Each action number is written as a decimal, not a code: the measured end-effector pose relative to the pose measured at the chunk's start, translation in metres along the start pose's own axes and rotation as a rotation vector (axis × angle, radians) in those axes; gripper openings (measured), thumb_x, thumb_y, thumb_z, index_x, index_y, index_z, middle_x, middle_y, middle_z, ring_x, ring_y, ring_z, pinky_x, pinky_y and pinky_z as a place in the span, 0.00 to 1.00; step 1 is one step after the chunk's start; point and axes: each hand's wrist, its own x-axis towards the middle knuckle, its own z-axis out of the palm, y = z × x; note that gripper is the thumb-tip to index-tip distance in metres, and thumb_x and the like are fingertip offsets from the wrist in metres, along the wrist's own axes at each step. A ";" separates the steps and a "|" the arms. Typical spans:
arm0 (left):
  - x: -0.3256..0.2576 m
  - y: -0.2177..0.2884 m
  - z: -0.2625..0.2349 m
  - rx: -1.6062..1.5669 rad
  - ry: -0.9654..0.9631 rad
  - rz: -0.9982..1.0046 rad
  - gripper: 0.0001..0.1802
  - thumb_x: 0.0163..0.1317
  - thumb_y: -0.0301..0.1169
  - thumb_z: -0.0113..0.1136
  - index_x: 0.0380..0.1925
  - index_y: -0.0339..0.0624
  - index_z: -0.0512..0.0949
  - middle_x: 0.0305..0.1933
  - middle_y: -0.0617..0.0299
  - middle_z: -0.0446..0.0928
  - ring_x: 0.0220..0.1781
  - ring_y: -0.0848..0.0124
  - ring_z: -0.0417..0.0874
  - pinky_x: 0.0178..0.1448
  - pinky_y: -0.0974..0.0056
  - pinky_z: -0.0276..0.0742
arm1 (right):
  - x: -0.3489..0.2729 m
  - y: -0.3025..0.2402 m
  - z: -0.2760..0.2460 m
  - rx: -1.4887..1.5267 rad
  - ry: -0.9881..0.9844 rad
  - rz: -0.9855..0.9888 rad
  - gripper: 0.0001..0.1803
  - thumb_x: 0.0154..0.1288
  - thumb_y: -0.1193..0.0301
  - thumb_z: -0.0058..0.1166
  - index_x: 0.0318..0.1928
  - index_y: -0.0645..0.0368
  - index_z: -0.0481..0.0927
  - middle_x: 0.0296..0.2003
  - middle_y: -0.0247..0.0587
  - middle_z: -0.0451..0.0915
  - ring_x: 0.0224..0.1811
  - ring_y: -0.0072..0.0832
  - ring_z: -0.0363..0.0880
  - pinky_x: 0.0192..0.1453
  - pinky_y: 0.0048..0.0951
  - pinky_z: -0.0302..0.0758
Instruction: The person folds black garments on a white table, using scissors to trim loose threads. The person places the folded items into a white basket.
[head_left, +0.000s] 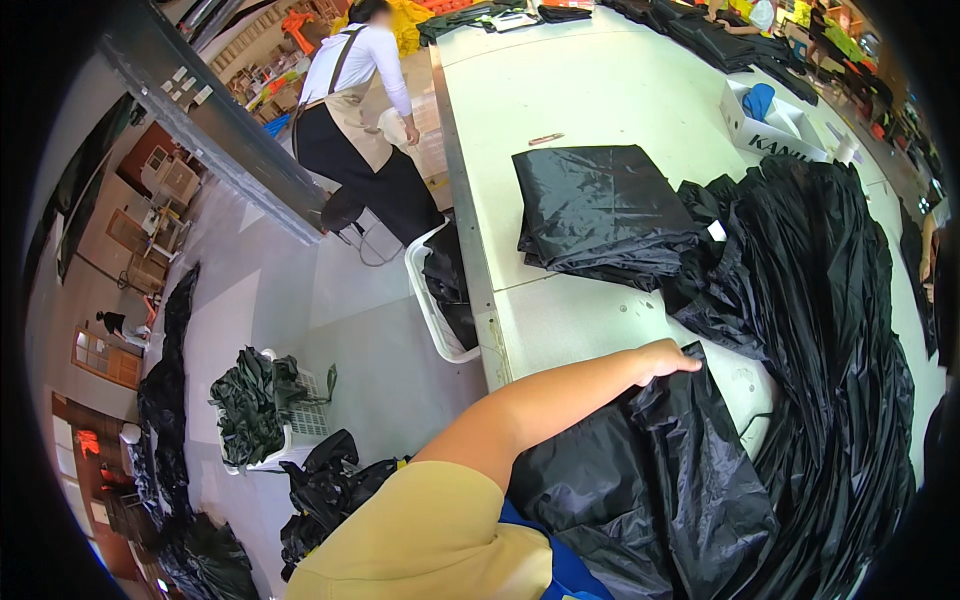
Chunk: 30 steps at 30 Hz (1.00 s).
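Left hand point(668, 360) on black fabric point(650, 480), folded stack point(600, 210) nr.

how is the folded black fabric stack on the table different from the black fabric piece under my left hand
The folded stack of shiny black fabric lies flat and squared on the pale worktable, untouched. The crumpled black fabric piece is bunched and hangs over the table's near edge, with the left hand on it. Both are glossy, thin black material.

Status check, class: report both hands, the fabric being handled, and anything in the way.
Left hand gripping crumpled glossy black fabric piece. Right hand not in view. Folded black fabric stack and loose black fabric heap lie beyond on pale worktable.
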 end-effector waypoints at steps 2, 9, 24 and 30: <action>-0.008 0.004 0.008 0.225 0.019 0.028 0.19 0.58 0.40 0.66 0.39 0.33 0.83 0.44 0.51 0.82 0.46 0.62 0.79 0.53 0.58 0.72 | -0.007 0.007 0.008 0.104 0.136 -0.082 0.33 0.49 0.78 0.53 0.61 0.61 0.71 0.53 0.60 0.74 0.50 0.53 0.76 0.52 0.45 0.74; -0.001 0.002 0.001 -0.509 -0.232 -0.107 0.19 0.61 0.41 0.57 0.41 0.35 0.80 0.43 0.53 0.82 0.42 0.59 0.82 0.54 0.55 0.76 | -0.017 0.076 0.055 -0.004 0.110 0.111 0.23 0.52 0.78 0.53 0.52 0.58 0.78 0.47 0.49 0.80 0.52 0.44 0.76 0.59 0.38 0.71; -0.108 0.002 -0.040 0.049 -0.135 0.125 0.22 0.62 0.22 0.46 0.57 0.49 0.71 0.50 0.67 0.77 0.43 0.79 0.76 0.39 0.70 0.72 | 0.170 -0.058 0.004 0.861 0.297 -0.268 0.26 0.69 0.66 0.50 0.66 0.56 0.66 0.58 0.51 0.70 0.61 0.45 0.69 0.65 0.39 0.65; -0.081 -0.004 -0.043 0.491 -0.158 0.443 0.20 0.69 0.33 0.50 0.57 0.35 0.72 0.55 0.60 0.77 0.56 0.70 0.75 0.62 0.65 0.67 | 0.199 -0.099 0.013 0.350 0.256 -0.045 0.27 0.66 0.52 0.51 0.62 0.47 0.71 0.52 0.52 0.73 0.53 0.55 0.72 0.57 0.49 0.71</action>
